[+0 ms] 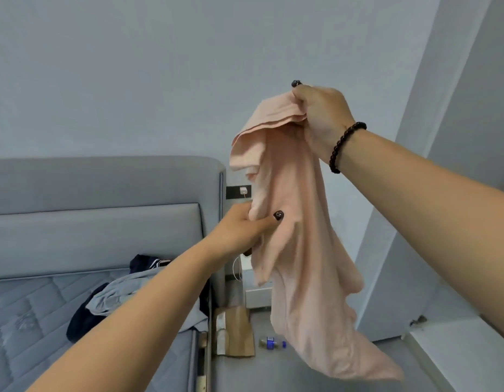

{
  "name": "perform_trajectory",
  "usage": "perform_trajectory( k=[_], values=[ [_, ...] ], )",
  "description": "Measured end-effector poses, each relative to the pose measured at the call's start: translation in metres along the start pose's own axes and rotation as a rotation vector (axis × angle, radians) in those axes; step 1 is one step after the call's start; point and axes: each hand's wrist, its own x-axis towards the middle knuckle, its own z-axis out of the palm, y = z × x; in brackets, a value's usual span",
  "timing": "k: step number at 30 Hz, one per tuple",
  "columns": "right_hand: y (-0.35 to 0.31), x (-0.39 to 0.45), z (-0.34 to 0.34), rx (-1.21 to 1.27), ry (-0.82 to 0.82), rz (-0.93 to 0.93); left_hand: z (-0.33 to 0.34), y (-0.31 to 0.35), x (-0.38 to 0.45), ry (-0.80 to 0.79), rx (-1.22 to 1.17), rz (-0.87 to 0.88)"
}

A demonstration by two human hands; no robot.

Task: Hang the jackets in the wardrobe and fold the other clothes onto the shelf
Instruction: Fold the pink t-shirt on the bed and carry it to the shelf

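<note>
- Head view: the right hand (320, 117) grips a bunched top edge of the pink garment (299, 250), held high at about 1 o'clock of centre.
- The left hand (245, 229) pinches the cloth lower down, at roughly 9 o'clock from the garment's middle, thumb on top.
- The garment hangs crumpled and twisted, clear of the bed (33, 321).
- More clothes (115, 295) lie heaped on the mattress at 8 o'clock.
- Advice: find both shoulder seams, spread the hands apart, shake it flat, then fold on the bed before shelving.
</note>
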Motion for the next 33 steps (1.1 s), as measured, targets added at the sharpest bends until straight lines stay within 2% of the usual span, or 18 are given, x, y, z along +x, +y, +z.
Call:
perform_trajectory(
  k=[3,6,9,12,16,22,24,27,29,33],
  values=[
    [-0.003,-0.003,-0.022,-0.052,-0.009,0.021,0.008,0.02,0.018,0.014,-0.293,0.01],
    [0.001,-0.025,-0.046,-0.111,-0.079,0.166,0.021,0.046,0.039,0.012,-0.461,0.069],
    [0.012,-0.052,-0.069,-0.12,0.075,0.152,0.039,0.07,0.055,0.077,-0.51,0.09],
    [0.035,-0.085,-0.082,-0.164,0.219,0.088,0.056,0.082,0.065,0.101,-0.476,0.113],
    [0.068,-0.113,-0.079,-0.355,0.16,0.088,0.071,0.09,0.072,0.15,-0.327,0.121],
    [0.074,-0.085,-0.078,-0.458,0.216,0.068,0.044,0.114,0.073,0.152,-0.091,0.012],
    [0.066,-0.076,-0.08,-0.446,0.227,0.047,0.026,0.122,0.07,0.263,-0.032,0.034],
    [0.045,-0.062,-0.082,-0.383,0.225,0.011,-0.002,0.127,0.064,0.44,-0.135,0.055],
    [0.028,-0.053,-0.078,-0.322,0.19,-0.003,-0.018,0.128,0.056,0.413,-0.211,0.072],
    [0.01,-0.036,-0.065,-0.258,0.113,-0.022,-0.037,0.129,0.035,0.259,-0.021,0.202]
  ],
)
